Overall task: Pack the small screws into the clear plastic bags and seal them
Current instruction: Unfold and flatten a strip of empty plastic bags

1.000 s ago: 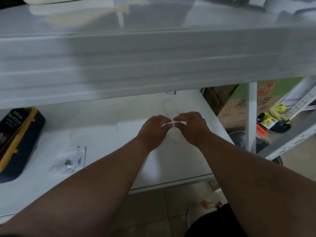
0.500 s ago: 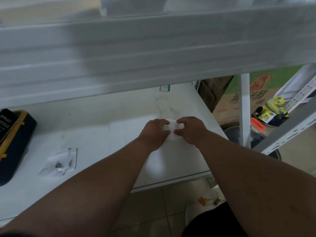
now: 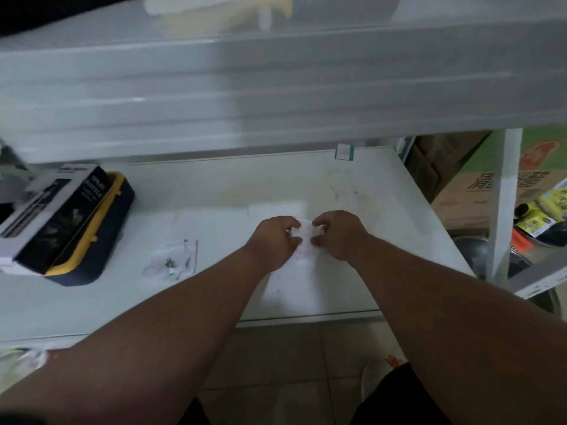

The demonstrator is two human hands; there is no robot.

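Note:
A small clear plastic bag (image 3: 304, 237) is held between both hands just above the white shelf (image 3: 214, 194). My left hand (image 3: 274, 240) pinches its left edge with thumb and fingers. On the other side, my right hand (image 3: 340, 233) pinches the right edge. The bag's contents are hidden by my fingers. A second clear bag (image 3: 171, 258) with small dark screws inside lies flat on the shelf, well left of my hands.
An upper shelf (image 3: 276, 87) overhangs the far half of the work surface. A black spray bottle box (image 3: 58, 216) rests on a navy and yellow case (image 3: 101, 237) at the left. A white upright post (image 3: 503, 204), cardboard boxes (image 3: 478, 191) and metal pots (image 3: 472, 250) stand at the right.
Both hands have lowered with the bag towards the shelf and their fingertips have drawn closer on it. The view shifted, so the box and case at the left show more.

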